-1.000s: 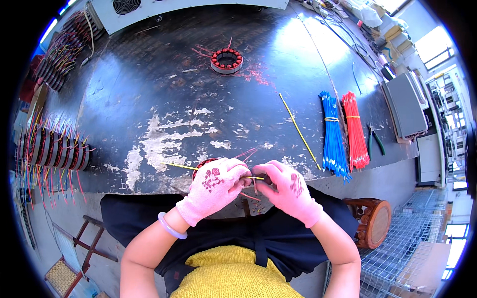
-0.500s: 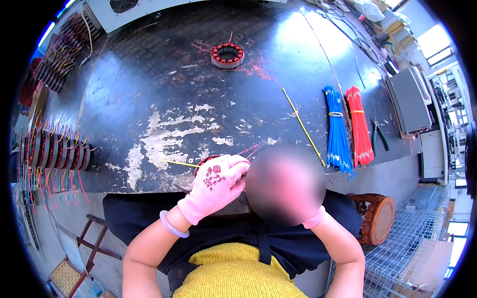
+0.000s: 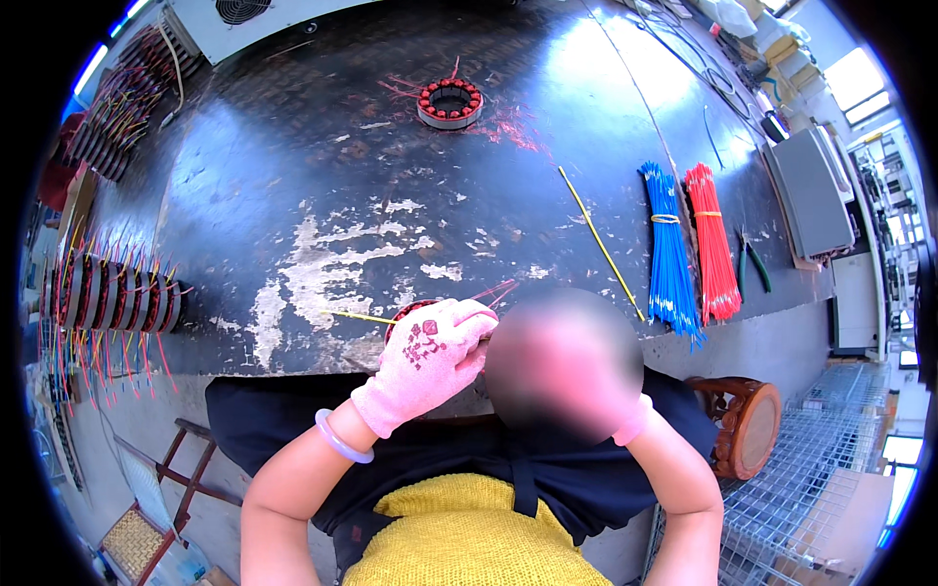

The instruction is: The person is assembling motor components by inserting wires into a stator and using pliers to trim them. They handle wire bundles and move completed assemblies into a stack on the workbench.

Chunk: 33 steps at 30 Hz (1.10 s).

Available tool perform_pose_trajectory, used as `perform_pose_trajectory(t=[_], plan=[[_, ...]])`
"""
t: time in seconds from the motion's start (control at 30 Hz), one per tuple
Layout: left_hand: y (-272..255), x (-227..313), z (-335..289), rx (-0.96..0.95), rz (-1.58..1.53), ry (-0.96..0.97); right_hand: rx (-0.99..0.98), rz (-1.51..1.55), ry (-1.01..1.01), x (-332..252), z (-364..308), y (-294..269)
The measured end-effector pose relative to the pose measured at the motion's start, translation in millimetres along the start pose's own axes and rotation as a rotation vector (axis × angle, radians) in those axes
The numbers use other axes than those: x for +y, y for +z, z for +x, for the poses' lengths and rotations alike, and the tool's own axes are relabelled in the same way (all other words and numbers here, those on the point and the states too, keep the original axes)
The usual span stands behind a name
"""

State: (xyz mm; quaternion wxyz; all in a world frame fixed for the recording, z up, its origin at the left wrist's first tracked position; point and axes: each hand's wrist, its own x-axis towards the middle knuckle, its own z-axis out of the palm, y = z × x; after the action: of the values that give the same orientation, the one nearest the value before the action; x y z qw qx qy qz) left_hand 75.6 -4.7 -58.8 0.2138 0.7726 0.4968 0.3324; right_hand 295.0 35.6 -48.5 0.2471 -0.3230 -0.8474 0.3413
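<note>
At the table's near edge, my left hand (image 3: pixel 422 363), in a pink patterned glove, curls around a red-wound stator (image 3: pixel 397 330). Most of that stator is hidden beneath the glove. A yellow wire (image 3: pixel 363 317) sticks out from it to the left, and thin red wires (image 3: pixel 496 290) rise on the other side. My right hand (image 3: pixel 572 366), gloved in pink too, is close beside the left; a round blur covers its fingers and anything in them. Another stator (image 3: pixel 449 122), a ring with red coils, lies farther back on the table.
A loose yellow wire (image 3: pixel 601 244) lies right of centre. Beyond it are tied bundles of blue wires (image 3: pixel 670 264) and red wires (image 3: pixel 714 249), then green-handled pliers (image 3: pixel 754 268). Several wired stators (image 3: pixel 122 295) stand in a row at left. A wooden stool (image 3: pixel 754 427) is at lower right.
Both hands stay at nearly the same spot, with the stator still under the left one. The whole view has shifted very slightly.
</note>
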Motion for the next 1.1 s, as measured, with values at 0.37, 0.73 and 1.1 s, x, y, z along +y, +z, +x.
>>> perform_pose_trajectory(t=[0.37,0.73,1.1], plan=[[-13,-3,-5,-0.029,-0.003,0.017,-0.017,0.407,0.619,9,-15,-49],[-16,-4,-2,-0.066,0.003,0.007,-0.011,-0.399,-0.118,4,-2,16],[-14,-3,-4,-0.046,0.015,0.017,-0.034,-0.291,0.042,-16,5,0]])
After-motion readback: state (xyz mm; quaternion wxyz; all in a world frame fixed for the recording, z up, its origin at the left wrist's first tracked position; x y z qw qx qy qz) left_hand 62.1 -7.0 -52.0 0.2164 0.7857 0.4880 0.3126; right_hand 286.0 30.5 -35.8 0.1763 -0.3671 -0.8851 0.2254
